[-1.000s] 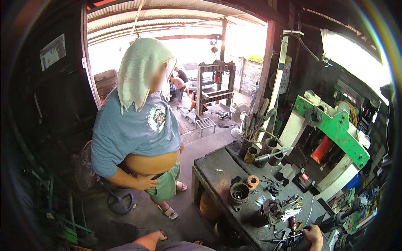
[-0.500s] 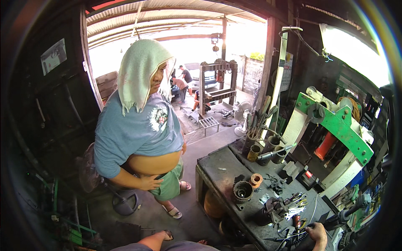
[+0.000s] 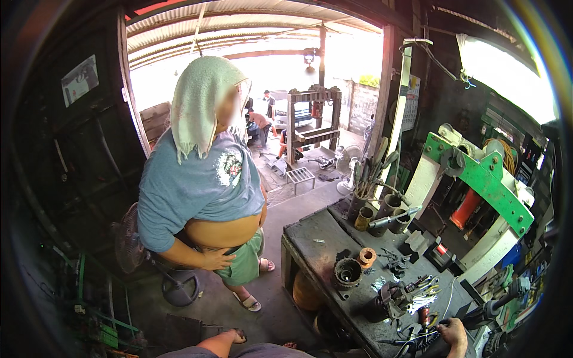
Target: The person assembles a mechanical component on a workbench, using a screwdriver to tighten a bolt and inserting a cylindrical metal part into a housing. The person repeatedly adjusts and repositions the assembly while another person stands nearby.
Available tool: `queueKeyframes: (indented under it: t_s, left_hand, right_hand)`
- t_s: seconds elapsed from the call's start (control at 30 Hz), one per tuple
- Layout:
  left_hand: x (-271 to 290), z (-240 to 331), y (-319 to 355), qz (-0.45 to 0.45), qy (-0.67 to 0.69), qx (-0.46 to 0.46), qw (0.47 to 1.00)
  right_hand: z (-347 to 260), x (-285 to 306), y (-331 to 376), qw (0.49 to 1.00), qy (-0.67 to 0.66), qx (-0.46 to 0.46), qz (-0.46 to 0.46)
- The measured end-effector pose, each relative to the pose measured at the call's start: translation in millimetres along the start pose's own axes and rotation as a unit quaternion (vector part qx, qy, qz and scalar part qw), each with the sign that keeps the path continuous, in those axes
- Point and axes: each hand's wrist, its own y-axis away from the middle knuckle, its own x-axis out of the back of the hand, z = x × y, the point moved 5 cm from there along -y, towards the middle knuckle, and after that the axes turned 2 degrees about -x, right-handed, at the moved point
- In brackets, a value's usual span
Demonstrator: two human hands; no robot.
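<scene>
My right hand rests at the near right of the dark workbench, its fingers curled over something dark that I cannot make out. Beside it lie a red-and-metal tool, black coiled cable and a thin white cable. Farther in sit a dark bench vise-like block and a spread of shiny wrenches. A black toothed cylinder part stands near a rusty ring. My left hand is out of view; my bare legs show at the lower edge.
A person with a towel over the head stands left of the bench, one hand at the waist. Behind them is a standing fan. A green-and-white press frame rises at the right. Tool-filled cans stand on the bench's far end.
The whole view has shifted slightly, moving the scene a little to the right. My right hand keeps its place and pose. In the background, a person by the car has changed posture.
</scene>
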Motion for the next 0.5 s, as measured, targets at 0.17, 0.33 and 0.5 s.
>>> queueKeyframes:
  t_s: [0.17, 0.33, 0.5]
  left_hand:
    - [3.1, 0.3, -3.4, 0.002, 0.016, -0.001, 1.0]
    - [0.2, -1.9, -4.3, -0.033, -0.007, 0.01, 0.999]
    - [-8.8, -4.5, -1.3, -0.092, -0.094, 0.005, 0.991]
  right_hand:
    - [-3.6, 2.1, 1.6, 1.0, 0.018, 0.022, 0.009]
    - [-3.3, 3.6, 3.0, 1.0, -0.008, -0.001, 0.003]
    - [-3.9, 3.8, 2.4, 1.0, 0.001, 0.007, 0.009]
